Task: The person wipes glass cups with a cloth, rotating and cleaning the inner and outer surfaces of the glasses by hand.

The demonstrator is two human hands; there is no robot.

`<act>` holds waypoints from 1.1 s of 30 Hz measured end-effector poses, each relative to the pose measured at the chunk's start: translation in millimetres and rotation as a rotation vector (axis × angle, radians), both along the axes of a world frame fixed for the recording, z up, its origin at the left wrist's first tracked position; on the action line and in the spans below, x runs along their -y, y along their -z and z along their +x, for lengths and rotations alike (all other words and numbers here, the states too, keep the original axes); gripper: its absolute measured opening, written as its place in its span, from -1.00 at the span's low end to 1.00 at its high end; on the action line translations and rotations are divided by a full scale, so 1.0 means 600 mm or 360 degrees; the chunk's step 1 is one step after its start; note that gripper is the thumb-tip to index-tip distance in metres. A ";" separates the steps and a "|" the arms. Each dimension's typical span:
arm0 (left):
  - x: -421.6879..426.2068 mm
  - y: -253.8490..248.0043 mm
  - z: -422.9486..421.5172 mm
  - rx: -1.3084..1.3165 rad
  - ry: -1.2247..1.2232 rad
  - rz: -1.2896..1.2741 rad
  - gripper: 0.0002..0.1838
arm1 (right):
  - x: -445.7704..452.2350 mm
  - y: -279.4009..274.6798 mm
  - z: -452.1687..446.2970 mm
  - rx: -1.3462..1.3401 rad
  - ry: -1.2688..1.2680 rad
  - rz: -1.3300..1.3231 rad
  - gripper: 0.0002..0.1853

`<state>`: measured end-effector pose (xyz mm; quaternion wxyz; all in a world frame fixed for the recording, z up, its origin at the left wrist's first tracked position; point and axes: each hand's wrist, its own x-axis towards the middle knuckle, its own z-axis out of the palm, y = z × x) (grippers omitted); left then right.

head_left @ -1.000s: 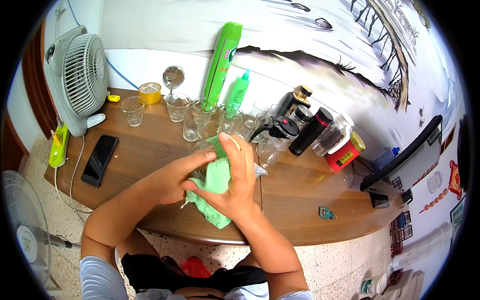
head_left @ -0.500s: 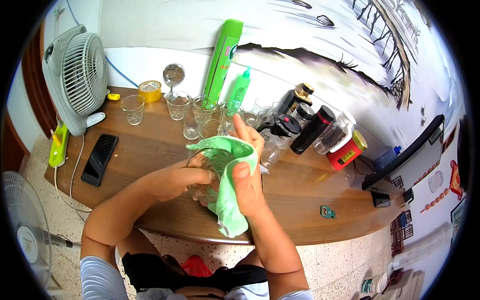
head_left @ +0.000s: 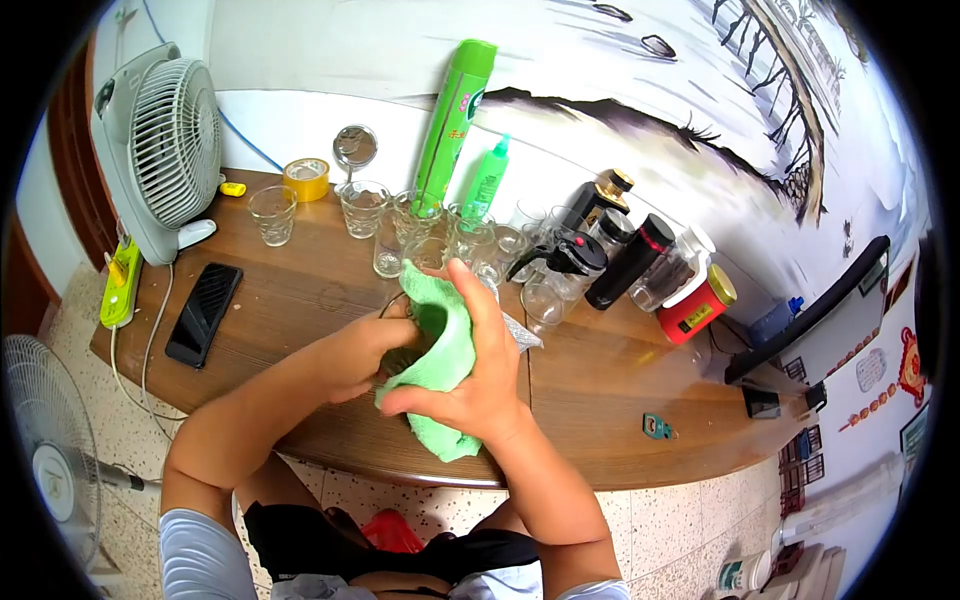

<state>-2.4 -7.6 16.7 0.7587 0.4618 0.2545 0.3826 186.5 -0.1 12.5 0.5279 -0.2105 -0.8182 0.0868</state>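
Above the front of the wooden table (head_left: 590, 420), my left hand (head_left: 362, 352) is closed on a clear glass vessel. Only slivers of this glass vessel (head_left: 400, 360) show between the fingers and the cloth; its full shape is hidden. My right hand (head_left: 478, 375) presses a light green cloth (head_left: 440, 345) around its right side, thumb low and fingers pointing up. The cloth's lower end hangs below the right thumb. Just beyond the hands stand several clear drinking glasses (head_left: 390, 250), and a crinkled silvery packet (head_left: 523, 335) lies right of the right hand.
A phone (head_left: 204, 315), power strip (head_left: 121, 285) and fan (head_left: 165, 150) are at left. Tape (head_left: 306, 180), a mirror (head_left: 355, 147), a green spray can (head_left: 455, 125) and a green bottle (head_left: 487, 185) line the back. A black-lidded pot (head_left: 570, 255), flask (head_left: 628, 262) and red canister (head_left: 697, 305) stand right.
The cloth has shifted slightly left and now covers more of the glass vessel. My right hand has turned, its thumb swinging down and left across the cloth.
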 end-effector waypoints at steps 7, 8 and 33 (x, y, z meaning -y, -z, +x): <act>-0.011 -0.003 -0.005 -0.0477 0.0148 0.0333 -0.38 | 0.001 -0.011 0.019 -0.0167 -0.0568 -0.0855 0.15; -0.007 -0.011 -0.005 -0.0475 0.0163 0.0273 -0.34 | -0.001 -0.015 0.021 -0.0131 -0.0623 -0.0815 0.16; -0.040 0.011 -0.042 -0.1313 -0.0685 0.1514 -0.79 | 0.001 -0.015 -0.011 0.0383 0.0022 0.0370 0.19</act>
